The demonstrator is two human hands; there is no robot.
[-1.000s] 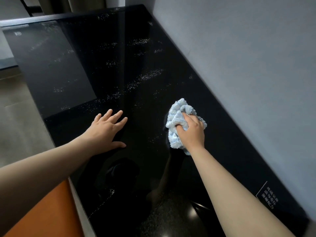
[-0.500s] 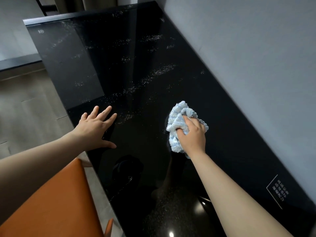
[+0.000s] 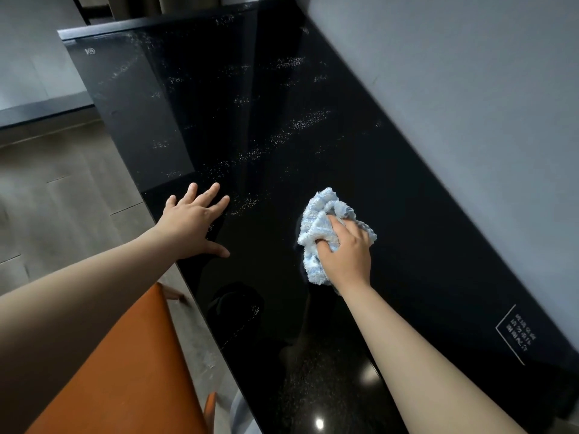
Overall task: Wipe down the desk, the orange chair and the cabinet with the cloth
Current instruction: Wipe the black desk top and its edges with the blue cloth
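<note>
Grip: right hand (image 3: 344,252) curled round the bunched light-blue cloth (image 3: 316,220), pressing it onto the glossy black table (image 3: 407,214). The white speck streaks (image 3: 300,123) lie ahead of the grip and to its left, long axis slanting near-left to far-right, so the next pass likely runs forward-left. Left hand (image 3: 194,223) lies flat with fingers spread, left of the grip, nearer the closest specks but without cloth.

Right hand (image 3: 344,252) grips cloth (image 3: 319,233) on desk (image 3: 423,245); left hand (image 3: 194,223) flat.
</note>
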